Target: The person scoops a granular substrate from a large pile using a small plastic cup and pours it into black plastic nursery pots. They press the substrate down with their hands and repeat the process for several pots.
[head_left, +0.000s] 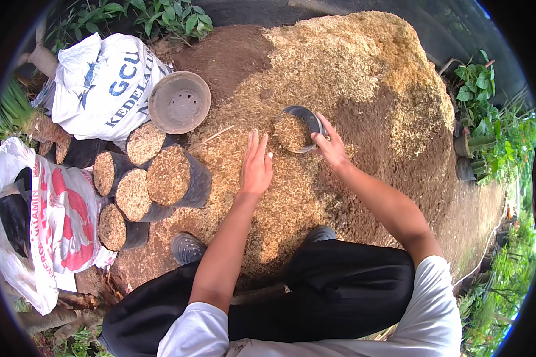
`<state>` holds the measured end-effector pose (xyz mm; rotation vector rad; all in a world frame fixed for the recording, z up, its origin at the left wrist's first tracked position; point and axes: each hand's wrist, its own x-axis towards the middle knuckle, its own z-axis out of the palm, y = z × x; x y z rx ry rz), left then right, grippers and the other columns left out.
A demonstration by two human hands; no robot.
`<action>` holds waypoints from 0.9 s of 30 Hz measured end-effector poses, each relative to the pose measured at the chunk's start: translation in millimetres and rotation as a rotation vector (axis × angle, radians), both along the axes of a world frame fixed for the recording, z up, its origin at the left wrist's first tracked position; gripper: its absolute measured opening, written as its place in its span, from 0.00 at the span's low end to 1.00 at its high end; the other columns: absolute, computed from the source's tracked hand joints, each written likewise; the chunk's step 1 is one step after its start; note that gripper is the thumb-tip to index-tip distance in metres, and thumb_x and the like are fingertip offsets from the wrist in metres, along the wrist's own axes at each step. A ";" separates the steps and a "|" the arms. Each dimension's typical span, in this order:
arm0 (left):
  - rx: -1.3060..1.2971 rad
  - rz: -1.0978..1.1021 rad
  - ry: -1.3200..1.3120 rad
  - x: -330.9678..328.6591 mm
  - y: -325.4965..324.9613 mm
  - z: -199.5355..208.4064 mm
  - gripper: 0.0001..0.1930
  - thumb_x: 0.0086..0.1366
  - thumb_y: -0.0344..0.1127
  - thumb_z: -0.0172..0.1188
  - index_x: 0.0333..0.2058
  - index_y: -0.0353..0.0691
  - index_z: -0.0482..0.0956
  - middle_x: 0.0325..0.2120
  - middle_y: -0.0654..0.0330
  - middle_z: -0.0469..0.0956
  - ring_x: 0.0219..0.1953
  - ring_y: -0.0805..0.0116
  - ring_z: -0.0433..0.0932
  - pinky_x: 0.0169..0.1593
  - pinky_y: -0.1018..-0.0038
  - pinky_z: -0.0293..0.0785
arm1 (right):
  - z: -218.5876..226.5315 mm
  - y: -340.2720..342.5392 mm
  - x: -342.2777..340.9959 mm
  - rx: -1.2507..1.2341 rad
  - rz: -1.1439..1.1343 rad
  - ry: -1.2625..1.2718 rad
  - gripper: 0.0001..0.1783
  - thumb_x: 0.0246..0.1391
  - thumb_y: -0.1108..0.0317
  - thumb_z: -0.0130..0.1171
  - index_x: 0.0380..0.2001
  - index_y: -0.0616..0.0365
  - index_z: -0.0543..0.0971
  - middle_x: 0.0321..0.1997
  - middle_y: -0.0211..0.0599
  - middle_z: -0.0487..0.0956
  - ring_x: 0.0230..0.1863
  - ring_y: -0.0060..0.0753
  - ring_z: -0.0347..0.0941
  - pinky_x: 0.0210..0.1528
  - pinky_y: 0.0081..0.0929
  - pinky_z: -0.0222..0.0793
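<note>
My right hand (pixel 332 144) grips the rim of a dark round pot (pixel 307 116), thumb over the edge and fingers along the outside. The pot is tilted over the pile, and pale wood shavings (pixel 290 132) lie in its mouth. To the left of it, apart from the pot, my left hand (pixel 256 165) is held flat with its fingers stretched out and nothing in it. Beneath both hands spreads a large heap of shavings (pixel 333 53) mixed with brown soil (pixel 369 131).
Several black planting bags (pixel 199 178) filled with shavings stand at the left. Behind them are an empty grey pot (pixel 180 102) with drain holes and a white sack (pixel 116 83). A red-and-white plastic bag (pixel 65 220) lies far left. Green plants (pixel 482 89) line the right edge.
</note>
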<state>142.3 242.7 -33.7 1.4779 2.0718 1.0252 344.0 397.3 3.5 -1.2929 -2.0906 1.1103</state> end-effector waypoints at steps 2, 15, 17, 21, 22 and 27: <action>-0.048 0.028 -0.040 -0.3 -5.8 5.0 0.31 0.77 0.32 0.54 0.76 0.46 0.62 0.81 0.52 0.50 0.82 0.52 0.49 0.81 0.55 0.51 | 3.5 -1.0 0.4 -0.126 -0.025 -0.095 0.42 0.59 0.52 0.69 0.76 0.28 0.68 0.72 0.52 0.72 0.68 0.56 0.73 0.70 0.50 0.70; -0.197 -0.323 0.364 -187.4 -114.7 165.0 0.20 0.73 0.30 0.56 0.62 0.39 0.76 0.67 0.50 0.74 0.65 0.47 0.76 0.69 0.55 0.74 | 121.0 -47.0 -129.5 -0.549 0.253 0.355 0.41 0.69 0.60 0.55 0.81 0.41 0.54 0.78 0.50 0.60 0.75 0.54 0.65 0.70 0.58 0.77; -0.214 -0.216 0.346 -220.9 -156.8 186.1 0.16 0.74 0.30 0.55 0.58 0.38 0.79 0.60 0.49 0.79 0.62 0.46 0.78 0.65 0.54 0.76 | 136.7 -66.4 -174.2 -0.531 0.356 0.330 0.42 0.67 0.57 0.59 0.81 0.35 0.56 0.75 0.51 0.63 0.75 0.52 0.65 0.68 0.52 0.79; -0.113 0.221 0.193 -257.2 -228.6 177.3 0.17 0.74 0.30 0.55 0.58 0.38 0.79 0.58 0.46 0.81 0.63 0.44 0.78 0.65 0.54 0.74 | 143.8 -117.4 -258.3 -0.087 0.553 0.082 0.44 0.62 0.49 0.65 0.79 0.32 0.63 0.74 0.54 0.66 0.75 0.57 0.65 0.77 0.52 0.65; -0.093 0.307 0.169 -260.8 -242.8 166.1 0.17 0.74 0.30 0.55 0.59 0.38 0.79 0.59 0.46 0.81 0.64 0.43 0.77 0.66 0.54 0.73 | 141.8 -131.2 -274.8 0.008 0.544 -0.009 0.45 0.60 0.47 0.66 0.78 0.31 0.64 0.73 0.58 0.66 0.76 0.59 0.64 0.79 0.53 0.58; -0.158 0.461 0.127 -257.0 -275.7 89.5 0.24 0.76 0.31 0.51 0.67 0.33 0.72 0.70 0.41 0.69 0.74 0.42 0.65 0.77 0.56 0.59 | 118.1 -191.0 -343.3 0.255 0.756 -0.028 0.50 0.51 0.50 0.73 0.77 0.30 0.66 0.73 0.66 0.62 0.73 0.68 0.65 0.76 0.51 0.64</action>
